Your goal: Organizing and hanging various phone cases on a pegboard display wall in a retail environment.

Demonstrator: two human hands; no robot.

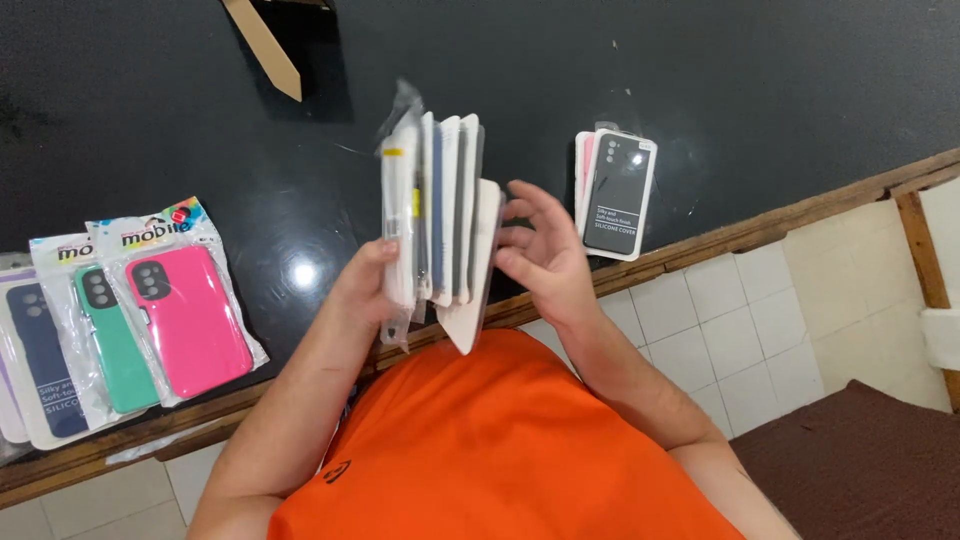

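**Sheaf of packaged phone cases held edge-on over a black counter**

The left hand (pixel 362 285) grips a sheaf of packaged phone cases (pixel 437 215) near its lower end, fingers wrapped around the outermost packs. The right hand (pixel 540 255) lies against the near side of the sheaf, its fingers spread narrowly and touching the last white pack (pixel 480 265), which has fanned outward and sits lower than the others; whether the thumb pinches that pack cannot be told. The sheaf hangs above the black counter (pixel 700 70), just inside its wooden front edge (pixel 760 228). Each pack stands on edge, its long axis running from the person's orange shirt (pixel 500 450) away across the counter, top ends pointing toward the far side.

Left of the sheaf, near the front edge, lie a pink case pack (pixel 190 310), a green case pack (pixel 112 340) and a dark blue case pack (pixel 48 360), overlapping. Right of the sheaf, a small stack topped by a dark boxed case (pixel 618 192) rests on the counter. A cardboard strip (pixel 262 45) lies far beyond the sheaf.

Risk, as a judgement: the grip holds only the lower end, and the sleeves look slick, so the fanned pack could slide free and drop toward the tiled floor (pixel 740 340).
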